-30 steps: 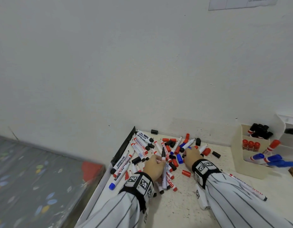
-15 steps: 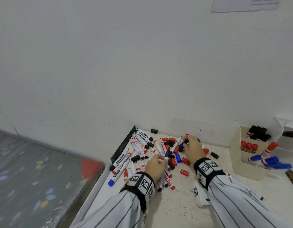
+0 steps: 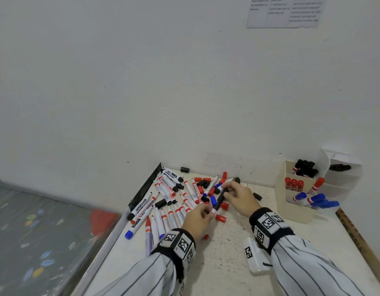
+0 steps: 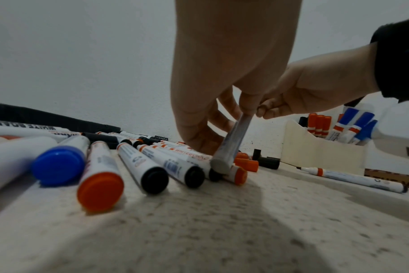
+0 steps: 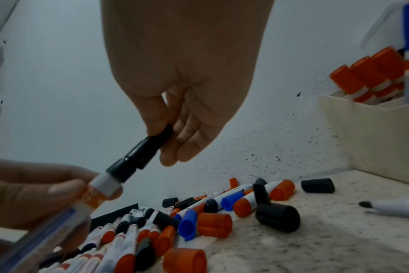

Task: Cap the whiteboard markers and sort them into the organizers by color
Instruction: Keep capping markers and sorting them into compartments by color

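My left hand (image 3: 207, 211) pinches the white barrel of a marker (image 3: 214, 209) just above the table. My right hand (image 3: 227, 192) pinches a black cap (image 3: 221, 197) that sits over that marker's tip. The right wrist view shows the black cap (image 5: 140, 153) against the barrel's dark collar, with the left hand's fingers (image 5: 47, 188) round the barrel. A pile of markers (image 3: 174, 199) and loose red, blue and black caps lies under both hands. The beige organizer (image 3: 291, 208) at the right holds black markers (image 3: 305, 167), red markers (image 3: 293, 183) and blue markers (image 3: 317, 200).
A white organizer (image 3: 342, 167) stands behind the beige one. Near my right wrist lies a white tagged device (image 3: 254, 257). A wooden ruler (image 3: 355, 236) runs along the right edge. The table's left rim (image 3: 112, 236) drops to a patterned surface. Loose red cap (image 3: 220, 218) lies close by.
My right hand came back from the far pile with a black cap and met the marker. My left hand tilted the marker toward it.
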{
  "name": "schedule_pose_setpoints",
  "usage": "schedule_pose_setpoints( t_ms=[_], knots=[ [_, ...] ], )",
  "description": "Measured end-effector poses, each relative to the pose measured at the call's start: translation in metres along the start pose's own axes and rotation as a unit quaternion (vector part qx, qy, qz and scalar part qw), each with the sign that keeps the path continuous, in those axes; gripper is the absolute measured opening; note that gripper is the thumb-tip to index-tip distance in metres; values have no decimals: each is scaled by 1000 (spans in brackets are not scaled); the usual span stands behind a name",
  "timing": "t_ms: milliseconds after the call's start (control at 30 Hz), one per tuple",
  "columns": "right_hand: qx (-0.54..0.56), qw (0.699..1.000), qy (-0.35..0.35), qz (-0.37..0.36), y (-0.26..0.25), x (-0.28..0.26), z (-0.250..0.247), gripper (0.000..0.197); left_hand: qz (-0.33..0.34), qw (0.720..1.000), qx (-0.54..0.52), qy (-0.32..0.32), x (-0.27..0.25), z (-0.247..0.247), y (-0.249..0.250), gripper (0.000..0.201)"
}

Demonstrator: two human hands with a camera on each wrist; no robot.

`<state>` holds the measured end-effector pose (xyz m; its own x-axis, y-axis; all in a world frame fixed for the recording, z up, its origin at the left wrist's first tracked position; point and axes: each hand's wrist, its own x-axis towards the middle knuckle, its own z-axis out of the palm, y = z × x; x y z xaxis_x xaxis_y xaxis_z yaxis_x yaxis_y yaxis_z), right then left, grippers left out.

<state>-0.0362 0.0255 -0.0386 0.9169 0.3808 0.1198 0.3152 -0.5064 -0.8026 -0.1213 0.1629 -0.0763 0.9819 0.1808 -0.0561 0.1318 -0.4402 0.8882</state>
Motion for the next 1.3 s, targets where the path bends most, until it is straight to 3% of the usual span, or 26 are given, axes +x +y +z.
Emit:
schedule_pose_setpoints(
  t_ms=[167,367,467,800,1133,1300],
  knots=[
    [-72,997,-22,24,13,-16,-1,13,37,999,18,5,-8,6,8,26],
    [-74,994,-6,82,25,-38,2,40,41,999,2,-33,-18,15,7,35],
    [-66,993,-1,93,29,-45,2,45,49,998,4,-27,-22,18,6,24],
    [-9,991,45,129,34,-52,10,47,74,997,11,11,-22,22,-3,21],
    [1,990,52,134,34,-55,9,44,66,997,19,-36,-24,36,-1,20],
    [41,989,62,131,33,-54,11,40,44,997,-28,-52,-27,35,1,34]
  ],
)
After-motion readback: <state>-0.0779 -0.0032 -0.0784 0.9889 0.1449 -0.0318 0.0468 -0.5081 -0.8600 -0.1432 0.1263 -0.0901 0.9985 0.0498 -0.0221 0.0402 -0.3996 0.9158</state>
